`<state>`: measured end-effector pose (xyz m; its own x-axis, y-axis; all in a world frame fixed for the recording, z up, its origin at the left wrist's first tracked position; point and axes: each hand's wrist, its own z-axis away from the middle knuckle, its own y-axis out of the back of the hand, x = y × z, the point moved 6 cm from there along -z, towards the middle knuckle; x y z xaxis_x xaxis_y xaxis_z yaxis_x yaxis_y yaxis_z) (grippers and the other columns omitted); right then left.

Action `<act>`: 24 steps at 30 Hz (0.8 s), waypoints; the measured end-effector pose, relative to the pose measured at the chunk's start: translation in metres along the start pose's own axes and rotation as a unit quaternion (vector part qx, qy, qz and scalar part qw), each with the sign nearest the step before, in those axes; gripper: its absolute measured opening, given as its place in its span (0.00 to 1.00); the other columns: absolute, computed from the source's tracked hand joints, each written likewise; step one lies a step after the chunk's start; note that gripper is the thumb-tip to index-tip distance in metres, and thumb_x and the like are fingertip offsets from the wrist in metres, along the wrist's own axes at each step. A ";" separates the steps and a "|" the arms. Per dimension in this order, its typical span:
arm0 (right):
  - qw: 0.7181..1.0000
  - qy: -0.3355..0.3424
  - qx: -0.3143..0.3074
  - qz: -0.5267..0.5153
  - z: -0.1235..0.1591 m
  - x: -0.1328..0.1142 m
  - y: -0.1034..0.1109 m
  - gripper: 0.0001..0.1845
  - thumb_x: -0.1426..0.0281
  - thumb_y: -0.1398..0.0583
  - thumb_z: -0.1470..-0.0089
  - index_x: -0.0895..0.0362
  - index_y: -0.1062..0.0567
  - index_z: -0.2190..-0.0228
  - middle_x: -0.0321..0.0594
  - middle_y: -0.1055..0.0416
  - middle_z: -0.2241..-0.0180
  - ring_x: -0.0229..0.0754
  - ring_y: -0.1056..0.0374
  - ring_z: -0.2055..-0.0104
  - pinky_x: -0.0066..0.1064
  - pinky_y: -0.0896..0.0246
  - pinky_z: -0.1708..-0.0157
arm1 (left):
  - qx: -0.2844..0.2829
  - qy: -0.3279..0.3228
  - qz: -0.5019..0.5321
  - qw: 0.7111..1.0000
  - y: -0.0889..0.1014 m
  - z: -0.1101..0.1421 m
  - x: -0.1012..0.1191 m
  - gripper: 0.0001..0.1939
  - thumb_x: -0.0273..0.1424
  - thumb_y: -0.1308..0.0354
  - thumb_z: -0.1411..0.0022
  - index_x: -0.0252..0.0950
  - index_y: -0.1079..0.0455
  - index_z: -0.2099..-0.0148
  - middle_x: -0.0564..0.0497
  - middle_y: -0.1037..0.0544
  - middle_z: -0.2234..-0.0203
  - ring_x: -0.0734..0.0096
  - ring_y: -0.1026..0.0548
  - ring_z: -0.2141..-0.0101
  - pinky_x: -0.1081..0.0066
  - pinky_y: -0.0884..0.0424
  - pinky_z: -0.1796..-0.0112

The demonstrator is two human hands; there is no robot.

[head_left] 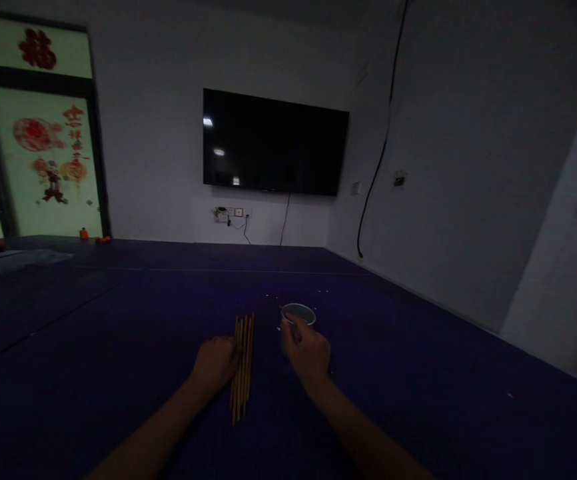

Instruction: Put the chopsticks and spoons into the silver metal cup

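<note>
Several thin wooden chopsticks [244, 373] lie side by side in a loose bundle on the dark blue table, pointing away from me. At their left edge, the curled fingers of my left hand [217, 360] grip the bundle; its fingertips are partly hidden. To the right stands an upright round cup [304, 313] with a pale rim. My right hand [310, 347] is closed at the near left side of that rim, thumb and forefinger pinched on it. My hand covers most of the cup's body, and the dim light hides its contents.
Small white scraps [323, 291] dot the dark blue tabletop [168, 307] around the cup. Orange objects [102, 239] and a clear plastic sheet [13, 261] sit at the far left. Beyond are a wall-mounted television [274, 143] and a hanging black cable [379, 160].
</note>
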<state>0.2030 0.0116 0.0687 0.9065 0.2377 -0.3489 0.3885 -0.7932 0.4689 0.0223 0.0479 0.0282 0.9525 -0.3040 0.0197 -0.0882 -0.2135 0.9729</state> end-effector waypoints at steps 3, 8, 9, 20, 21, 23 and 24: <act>1.000 -0.016 0.009 0.022 -0.003 0.003 0.003 0.24 0.54 0.53 0.43 0.53 0.23 0.67 0.36 0.30 0.82 0.36 0.35 0.80 0.26 0.52 0.79 | -0.004 0.004 0.002 1.000 0.000 0.001 0.000 0.18 0.34 0.60 0.38 0.34 0.31 0.64 0.43 0.25 0.67 0.63 0.26 0.64 0.67 0.34 0.63; 0.998 -0.031 0.027 0.050 -0.009 0.011 0.007 0.25 0.52 0.53 0.44 0.52 0.23 0.71 0.37 0.30 0.83 0.38 0.35 0.81 0.27 0.55 0.80 | -0.005 0.005 0.000 1.000 0.000 0.001 0.000 0.18 0.34 0.61 0.38 0.34 0.31 0.64 0.43 0.24 0.66 0.62 0.26 0.64 0.67 0.34 0.63; 0.998 -0.030 0.028 0.056 -0.010 0.013 0.007 0.25 0.51 0.52 0.45 0.52 0.23 0.72 0.37 0.30 0.83 0.38 0.35 0.81 0.27 0.55 0.80 | -0.005 0.008 0.000 1.000 0.000 0.001 0.000 0.18 0.34 0.61 0.38 0.34 0.31 0.64 0.43 0.24 0.67 0.62 0.26 0.63 0.67 0.34 0.62; 0.998 -0.005 0.010 -0.054 -0.017 0.030 -0.004 0.28 0.48 0.50 0.48 0.58 0.25 0.73 0.35 0.34 0.85 0.35 0.37 0.82 0.25 0.51 0.79 | -0.005 -0.001 0.005 1.000 -0.002 -0.001 -0.002 0.17 0.34 0.60 0.38 0.35 0.31 0.64 0.43 0.25 0.67 0.63 0.26 0.64 0.67 0.33 0.63; 0.998 -0.006 0.013 -0.060 -0.017 0.030 -0.004 0.28 0.48 0.50 0.48 0.59 0.25 0.73 0.35 0.34 0.85 0.35 0.37 0.82 0.25 0.51 0.79 | -0.004 -0.002 0.005 1.000 -0.003 -0.002 -0.002 0.17 0.34 0.60 0.38 0.35 0.31 0.64 0.43 0.25 0.66 0.63 0.26 0.64 0.67 0.33 0.63; 0.997 -0.010 0.017 -0.072 -0.018 0.029 -0.003 0.28 0.48 0.50 0.48 0.59 0.26 0.74 0.35 0.34 0.85 0.35 0.38 0.82 0.25 0.50 0.79 | -0.004 -0.003 0.003 1.000 -0.003 -0.002 -0.002 0.17 0.33 0.60 0.38 0.35 0.31 0.65 0.43 0.25 0.66 0.63 0.26 0.64 0.67 0.33 0.63; 0.997 -0.013 0.020 -0.078 -0.018 0.028 -0.002 0.28 0.48 0.50 0.49 0.59 0.26 0.74 0.35 0.34 0.85 0.35 0.38 0.82 0.25 0.50 0.79 | -0.004 -0.004 0.003 1.000 -0.003 -0.002 -0.002 0.17 0.33 0.61 0.38 0.35 0.31 0.65 0.43 0.25 0.66 0.63 0.26 0.64 0.67 0.33 0.63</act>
<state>0.2308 0.0301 0.0720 0.8305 0.3454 -0.4369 0.5171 -0.7695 0.3747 0.0212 0.0508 0.0255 0.9496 -0.3124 0.0245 -0.0922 -0.2039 0.9746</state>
